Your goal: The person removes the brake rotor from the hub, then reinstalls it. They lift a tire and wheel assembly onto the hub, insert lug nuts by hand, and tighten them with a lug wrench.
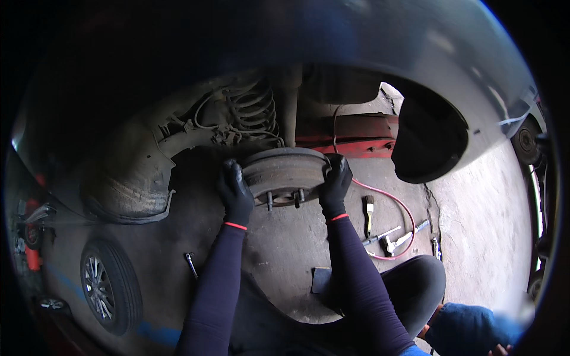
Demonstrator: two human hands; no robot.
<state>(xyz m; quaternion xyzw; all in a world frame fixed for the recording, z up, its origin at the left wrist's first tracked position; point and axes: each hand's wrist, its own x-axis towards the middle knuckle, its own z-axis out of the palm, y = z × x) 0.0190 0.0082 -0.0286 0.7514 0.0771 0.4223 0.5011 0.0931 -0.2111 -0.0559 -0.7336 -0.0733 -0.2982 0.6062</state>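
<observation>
In the head view my left hand [236, 190], in a black glove, grips the left side of a rusty brake drum [281, 168] with protruding studs. My right hand [335, 184], gloved the same way, grips the drum's right side. The drum is in the car's wheel well, below a coil spring [249, 107] and a vertical strut [290, 115]. A dirty wheel-arch liner [127, 184] hangs to the left, and the dark body panel [451, 53] arches overhead.
A loose wheel [107, 285] lies lower left, near a socket wrench [191, 264]. A brush [369, 210], hammer [396, 243] and red hose [396, 200] lie on the floor at right. A red metal piece [362, 145] sits behind. Another person's blue-clothed body [463, 329] is at lower right.
</observation>
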